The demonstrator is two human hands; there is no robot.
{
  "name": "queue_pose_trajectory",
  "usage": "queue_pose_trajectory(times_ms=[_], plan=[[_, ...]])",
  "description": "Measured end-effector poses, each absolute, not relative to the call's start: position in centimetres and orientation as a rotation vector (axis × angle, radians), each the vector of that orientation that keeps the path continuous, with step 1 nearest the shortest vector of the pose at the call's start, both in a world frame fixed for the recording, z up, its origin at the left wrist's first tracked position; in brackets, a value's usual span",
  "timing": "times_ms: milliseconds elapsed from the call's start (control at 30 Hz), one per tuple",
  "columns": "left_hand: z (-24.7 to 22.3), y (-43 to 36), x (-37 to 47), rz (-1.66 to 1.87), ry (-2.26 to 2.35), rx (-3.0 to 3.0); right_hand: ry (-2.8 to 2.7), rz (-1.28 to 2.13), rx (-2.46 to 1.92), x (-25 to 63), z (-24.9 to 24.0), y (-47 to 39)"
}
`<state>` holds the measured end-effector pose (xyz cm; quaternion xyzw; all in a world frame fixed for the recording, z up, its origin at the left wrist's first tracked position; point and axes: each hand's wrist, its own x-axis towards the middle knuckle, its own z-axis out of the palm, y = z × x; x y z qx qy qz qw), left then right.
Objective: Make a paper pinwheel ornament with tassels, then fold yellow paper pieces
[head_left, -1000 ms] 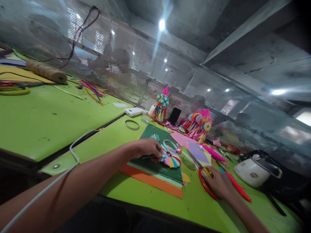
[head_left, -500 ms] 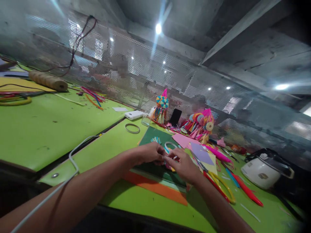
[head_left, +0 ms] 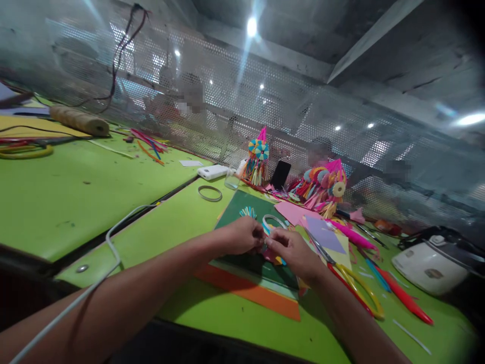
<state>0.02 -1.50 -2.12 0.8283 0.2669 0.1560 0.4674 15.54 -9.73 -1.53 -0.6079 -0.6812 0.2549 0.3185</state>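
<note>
My left hand and my right hand meet fingertip to fingertip above a dark green sheet. Both are pinched closed. What lies between the fingertips is too small to make out. A white and blue ring shows just beyond my right hand. Small coloured paper pieces appear below the fingertips, partly hidden by the hands. Fringed blue and cream paper strips stick up behind my left hand. An orange sheet lies under the green one, toward the table's front edge.
Yellow-handled scissors and a red tool lie right, near a white appliance. Paper tassel ornaments, a phone and a white device stand or lie behind. A white cable crosses my left forearm.
The camera view has shifted, so most tabletop things appear slightly farther right. My two hands are still together over the green sheet, with the fingertips slightly moved.
</note>
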Motion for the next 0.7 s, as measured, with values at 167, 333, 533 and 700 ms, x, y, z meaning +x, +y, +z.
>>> queue_pose_trajectory(times_ms=[167,333,533,700], plan=[[-2.20,-1.51,-0.07,0.453,0.670,2.198,-1.762,0.711,-1.530,15.90,-1.59,-9.93],[-1.88,-1.48,-0.17,0.471,0.682,2.248,-1.678,0.740,-1.534,15.88,-1.95,-9.79],[-1.51,-1.85,-0.25,0.473,0.684,2.280,-1.618,0.719,-1.606,15.41,-2.12,-9.53],[-1.59,-2.01,-0.18,0.449,0.640,2.208,-1.616,0.712,-1.587,15.51,-1.87,-9.45]])
